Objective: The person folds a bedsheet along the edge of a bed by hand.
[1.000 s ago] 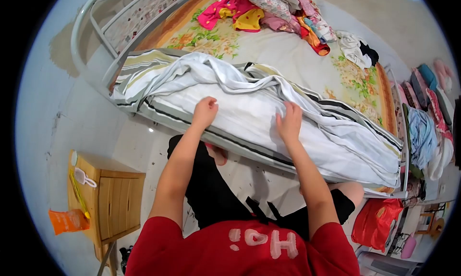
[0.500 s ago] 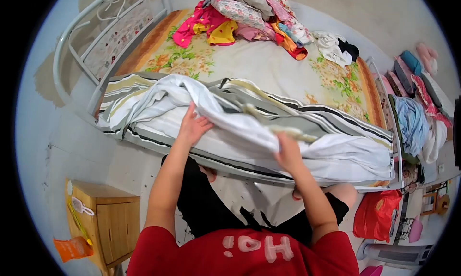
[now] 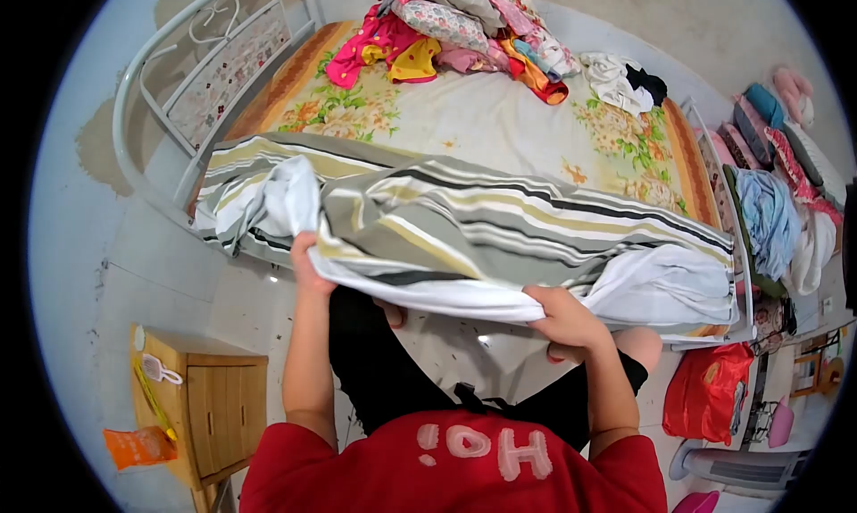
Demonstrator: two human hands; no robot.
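A striped bed sheet (image 3: pixel 464 214) in grey, white, olive and black lies lengthwise along the near side of the bed, its white underside showing at the front edge and both ends. My left hand (image 3: pixel 311 263) is closed on its near edge, beside a bunched white fold (image 3: pixel 290 191). Farther right, my right hand (image 3: pixel 562 316) grips the same edge, thumb on top. Between my hands the white edge is stretched and hangs just past the mattress, above my knees. Some fingers of both hands are hidden by the cloth.
Clothes and a floral pillow (image 3: pixel 442 24) are heaped at the back of the floral mattress cover (image 3: pixel 500 125). A metal headboard (image 3: pixel 134 120) stands left. A wooden cabinet (image 3: pixel 214 359) is at lower left, a red bag (image 3: pixel 705 392) at lower right. More bedding (image 3: pixel 766 223) lies beyond the right rail.
The near edge of the sheet has come toward me, and the striped side now covers the middle. My left hand, open before, has moved down-left and closed on the edge; my right hand moved nearer.
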